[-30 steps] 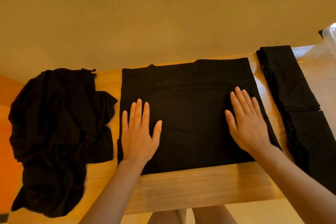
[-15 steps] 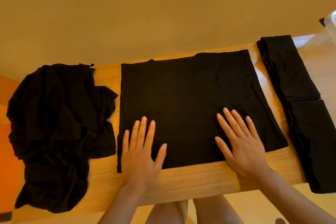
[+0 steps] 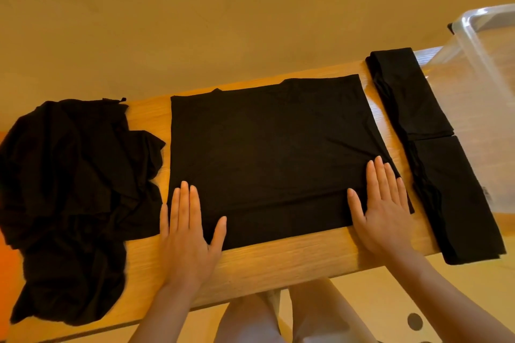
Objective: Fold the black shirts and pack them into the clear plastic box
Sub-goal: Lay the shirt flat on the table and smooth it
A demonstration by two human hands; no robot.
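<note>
A half-folded black shirt (image 3: 273, 147) lies flat as a rectangle in the middle of the wooden table (image 3: 292, 259). My left hand (image 3: 189, 234) presses flat on its near left corner, fingers straight. My right hand (image 3: 381, 203) lies flat on its near right corner, fingers straight and spread. A crumpled pile of black shirts (image 3: 72, 195) sits at the left end of the table. Two folded black shirts (image 3: 434, 153) lie in a row to the right. The clear plastic box (image 3: 479, 92) stands at the far right, partly cut off by the frame.
The table's near edge runs just below my hands, and my knees show under it. A beige wall or floor surface fills the area beyond the table's far edge. An orange surface shows at the far left.
Both hands have slid toward me over the shirt, from its middle to its near corners. The view has shifted, bringing more of the clear box into sight.
</note>
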